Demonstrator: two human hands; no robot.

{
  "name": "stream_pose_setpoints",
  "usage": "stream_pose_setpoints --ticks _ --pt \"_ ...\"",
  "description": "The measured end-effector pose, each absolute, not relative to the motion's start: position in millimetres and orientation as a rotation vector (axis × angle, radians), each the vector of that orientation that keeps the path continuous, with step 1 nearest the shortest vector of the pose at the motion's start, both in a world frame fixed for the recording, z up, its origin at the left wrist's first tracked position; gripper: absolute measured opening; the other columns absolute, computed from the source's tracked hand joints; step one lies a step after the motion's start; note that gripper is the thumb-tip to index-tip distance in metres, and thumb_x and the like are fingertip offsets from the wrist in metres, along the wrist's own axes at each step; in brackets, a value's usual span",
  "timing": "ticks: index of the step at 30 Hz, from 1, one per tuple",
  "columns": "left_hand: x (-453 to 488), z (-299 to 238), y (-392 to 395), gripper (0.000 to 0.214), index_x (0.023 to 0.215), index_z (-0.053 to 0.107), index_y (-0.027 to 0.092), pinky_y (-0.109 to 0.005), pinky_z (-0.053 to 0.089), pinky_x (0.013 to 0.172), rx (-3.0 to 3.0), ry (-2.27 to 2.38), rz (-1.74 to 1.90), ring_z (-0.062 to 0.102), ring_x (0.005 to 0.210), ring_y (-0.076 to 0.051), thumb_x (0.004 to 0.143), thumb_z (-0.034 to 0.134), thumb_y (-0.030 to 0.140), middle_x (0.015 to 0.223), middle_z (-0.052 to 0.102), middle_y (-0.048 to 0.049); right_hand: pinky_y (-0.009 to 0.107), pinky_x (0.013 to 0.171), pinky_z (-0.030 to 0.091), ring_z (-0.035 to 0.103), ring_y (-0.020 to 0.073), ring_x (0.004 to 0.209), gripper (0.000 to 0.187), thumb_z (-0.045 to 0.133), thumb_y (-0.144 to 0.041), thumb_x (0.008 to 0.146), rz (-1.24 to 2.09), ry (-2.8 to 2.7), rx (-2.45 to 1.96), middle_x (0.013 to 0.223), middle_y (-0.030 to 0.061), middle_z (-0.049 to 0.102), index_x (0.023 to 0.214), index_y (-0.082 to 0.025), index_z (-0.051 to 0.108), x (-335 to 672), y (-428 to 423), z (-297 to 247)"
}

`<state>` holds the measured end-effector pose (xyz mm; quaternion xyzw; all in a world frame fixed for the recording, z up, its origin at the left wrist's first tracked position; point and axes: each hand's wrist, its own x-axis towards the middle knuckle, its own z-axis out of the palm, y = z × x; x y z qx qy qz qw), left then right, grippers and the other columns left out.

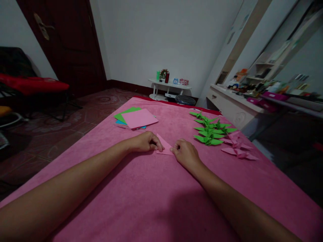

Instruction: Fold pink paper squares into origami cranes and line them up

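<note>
A small pink sheet of origami paper (164, 148), folded into a triangle, lies on the pink cloth (141, 188) between my hands. My left hand (147, 142) has its fingers closed, the tips pressing on the paper's left side. At the right corner, my right hand (185, 152) pinches the paper between thumb and curled fingers. Beyond my left hand rests a loose stack of square paper (140, 118), pink on top with green and blue below. To the right sit several folded green paper cranes (209, 132) and a few pink paper cranes (239, 153).
A low white stand (170, 85) holding small items is against the far wall. Along the right side runs a cluttered white dresser (232, 101). A chair with red fabric (32, 84) stands at the left, near a dark wooden door (68, 43).
</note>
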<state>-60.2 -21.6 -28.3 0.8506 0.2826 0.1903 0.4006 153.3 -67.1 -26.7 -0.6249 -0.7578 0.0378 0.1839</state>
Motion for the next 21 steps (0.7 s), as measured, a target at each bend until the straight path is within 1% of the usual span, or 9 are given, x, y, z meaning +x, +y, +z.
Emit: stream_pose_setpoints --ticks 3,6,9,11,14,17,19,21 --pt "-61 -29 -23 0.018 0.082 0.071 0.014 -0.021 0.045 0.074 2.137 0.733 0.492 0.063 0.082 -0.013 0.073 0.055 0.013 0.088 0.07 -0.0053 0.024 0.057 0.029 0.051 0.0125 0.065 0.016 0.063 -0.027 0.074 0.097 -2.139 -1.758 0.072 0.0009 0.058 0.062 -0.019 0.056 154 -67 -27" --pt "-57 -28 -29 0.017 0.083 0.07 0.012 -0.021 0.045 0.069 2.07 0.765 0.514 0.062 0.076 -0.013 0.075 0.055 0.017 0.083 0.07 -0.0057 0.024 0.056 0.029 0.05 0.0123 0.064 0.016 0.062 -0.027 0.074 0.099 -2.143 -1.754 0.072 0.0009 0.058 0.063 -0.019 0.056 154 -67 -27" --pt "-49 -28 -36 0.024 0.09 0.067 0.01 -0.021 0.045 0.063 1.999 0.825 0.591 0.06 0.068 -0.012 0.076 0.058 0.027 0.08 0.068 -0.0059 0.024 0.057 0.029 0.051 0.0125 0.065 0.016 0.061 -0.028 0.075 0.097 -2.144 -1.744 0.072 0.0009 0.058 0.063 -0.018 0.055 155 -67 -28" --pt "-44 -30 -39 0.03 0.095 0.067 0.012 -0.021 0.044 0.062 2.028 0.87 0.659 0.059 0.068 -0.012 0.074 0.062 0.033 0.081 0.068 -0.0058 0.024 0.057 0.029 0.051 0.0128 0.066 0.016 0.06 -0.028 0.075 0.094 -2.145 -1.74 0.072 0.0012 0.059 0.063 -0.018 0.055 155 -67 -27" --pt "-39 -33 -41 0.034 0.097 0.069 0.017 -0.024 0.044 0.066 2.221 0.911 0.71 0.058 0.071 -0.014 0.07 0.068 0.037 0.082 0.066 -0.0054 0.024 0.057 0.029 0.052 0.0129 0.066 0.016 0.06 -0.029 0.075 0.091 -2.147 -1.748 0.073 0.0014 0.059 0.063 -0.019 0.056 155 -68 -26" --pt "-38 -34 -41 0.034 0.1 0.069 0.021 -0.027 0.043 0.073 2.42 0.893 0.691 0.057 0.077 -0.015 0.071 0.067 0.037 0.082 0.065 -0.0047 0.024 0.056 0.029 0.052 0.0129 0.066 0.016 0.06 -0.03 0.076 0.106 -2.141 -1.768 0.074 0.0018 0.06 0.065 -0.019 0.058 154 -68 -26" --pt "-38 -35 -41 0.033 0.103 0.068 0.023 -0.028 0.043 0.076 2.482 0.858 0.674 0.057 0.083 -0.016 0.073 0.066 0.036 0.087 0.064 -0.0047 0.024 0.055 0.028 0.052 0.0128 0.066 0.015 0.06 -0.029 0.076 0.125 -2.14 -1.78 0.074 0.0019 0.061 0.065 -0.019 0.059 154 -68 -26" --pt "-38 -35 -40 0.031 0.103 0.067 0.024 -0.029 0.043 0.08 2.502 0.814 0.676 0.057 0.089 -0.017 0.074 0.064 0.035 0.096 0.063 -0.0052 0.024 0.055 0.028 0.053 0.0128 0.067 0.014 0.061 -0.03 0.075 0.142 -2.143 -1.783 0.074 0.0015 0.061 0.065 -0.019 0.06 155 -67 -26"
